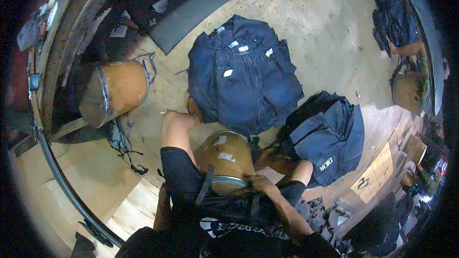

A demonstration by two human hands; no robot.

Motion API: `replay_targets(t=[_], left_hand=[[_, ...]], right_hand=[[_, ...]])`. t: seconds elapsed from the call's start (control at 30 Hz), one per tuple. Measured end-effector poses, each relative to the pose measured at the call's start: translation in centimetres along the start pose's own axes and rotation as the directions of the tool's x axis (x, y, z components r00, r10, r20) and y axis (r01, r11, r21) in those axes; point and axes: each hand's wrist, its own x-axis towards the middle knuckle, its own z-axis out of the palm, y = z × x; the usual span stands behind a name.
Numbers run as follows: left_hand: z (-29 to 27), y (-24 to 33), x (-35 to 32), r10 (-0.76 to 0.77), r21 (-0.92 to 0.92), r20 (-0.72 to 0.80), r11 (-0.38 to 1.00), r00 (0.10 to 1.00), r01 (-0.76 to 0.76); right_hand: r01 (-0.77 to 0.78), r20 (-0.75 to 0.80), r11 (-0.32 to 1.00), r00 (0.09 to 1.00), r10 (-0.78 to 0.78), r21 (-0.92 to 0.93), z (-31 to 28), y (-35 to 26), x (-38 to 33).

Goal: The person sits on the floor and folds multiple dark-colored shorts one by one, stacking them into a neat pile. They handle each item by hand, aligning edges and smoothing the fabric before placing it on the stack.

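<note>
A brown fibre drum with a metal rim and pale labels lies tilted between my bare knees, against my lap. My right hand is at the rim's right end, its fingers closed round the edge; the fingertips are partly hidden. A dark strap hangs just below it. Past my left thigh my left forearm shows in part, with its hand out of sight. In front of my knees a pile of dark navy denim shorts with small white tags lies on the floor.
A stack of folded dark garments lies by my right knee. Another brown drum stands at left, with cloth strips nearby. Fabric scraps and a board lie at right. Another person's arm shows at far right.
</note>
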Motion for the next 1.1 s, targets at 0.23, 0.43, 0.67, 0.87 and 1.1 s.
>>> replay_targets(t=[0.23, 0.43, 0.67, 0.87, 1.1], left_hand=[[1.0, 1.5, 7.0, 0.159, 0.050, -0.194, 0.987, 0.968, -0.152], [-7.6, 1.4, 7.9, 0.302, -0.013, -0.622, 0.918, 0.722, -0.396], [-20.7, 10.5, 4.4, 0.133, -0.315, -0.876, 0.570, 0.463, -0.759], [-14.8, 25.2, 19.8, 0.465, -0.577, -0.514, 0.434, 0.721, -0.692], [-8.7, 32.3, 37.0, 0.197, -0.359, -0.463, 0.850, 0.864, -0.386]], right_hand=[[-0.051, -0.039, 0.836, 0.999, 0.036, -0.546, -5.5, 1.2, -0.8], [-0.220, -0.150, 0.799, 0.975, 0.164, -0.559, -7.3, -8.2, -4.2], [0.080, 0.003, 0.833, 0.996, -0.094, -0.548, -7.7, -7.5, -1.9], [0.166, -0.336, 0.984, 0.925, -0.179, -0.065, -17.7, -13.5, 8.3], [0.360, -0.827, 0.898, 0.563, 0.009, 0.254, -29.0, -21.7, 26.5]])
